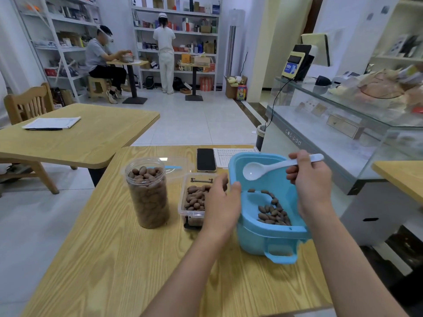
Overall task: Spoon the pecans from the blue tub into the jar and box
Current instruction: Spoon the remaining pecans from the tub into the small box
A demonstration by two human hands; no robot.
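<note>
The blue tub stands tilted at the table's right, with a small heap of pecans in its lower corner. My left hand grips the tub's left rim. My right hand holds a white spoon by its handle; the empty bowl hovers over the tub's far side. A clear round jar, nearly full of pecans, stands to the left. Between jar and tub sits a clear box partly filled with pecans, partly hidden by my left hand.
A black phone and a printed sheet lie at the table's far edge, with a clear lid behind the jar. A glass counter runs along the right. Another table stands to the left; two people are far back.
</note>
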